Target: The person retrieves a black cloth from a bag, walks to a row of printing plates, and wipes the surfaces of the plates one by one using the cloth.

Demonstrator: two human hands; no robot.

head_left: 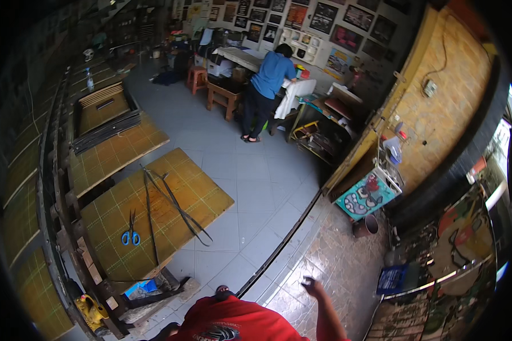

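My right hand (pixel 311 286) hangs over the tiled floor at the lower right, its fingers loosely bent and apart. Nothing shows in it, and it touches nothing. My left hand is outside the picture. Left of my red shirt, a wooden board (pixel 115 207) with a light grid of lines juts from a long dark rack. Scissors with blue handles (pixel 131 237) lie on it, blades pointing away from me. Long thin black strips (pixel 180 209) are spread over the board, and some ends hang past its right edge.
A person in a blue top (pixel 269 77) leans over a covered table at the back. More boards (pixel 116 162) and stacked dark frames (pixel 105 133) line the left. A floor rail (pixel 290 236) crosses beside me. A painted box (pixel 367 193) and bucket (pixel 366 227) stand right.
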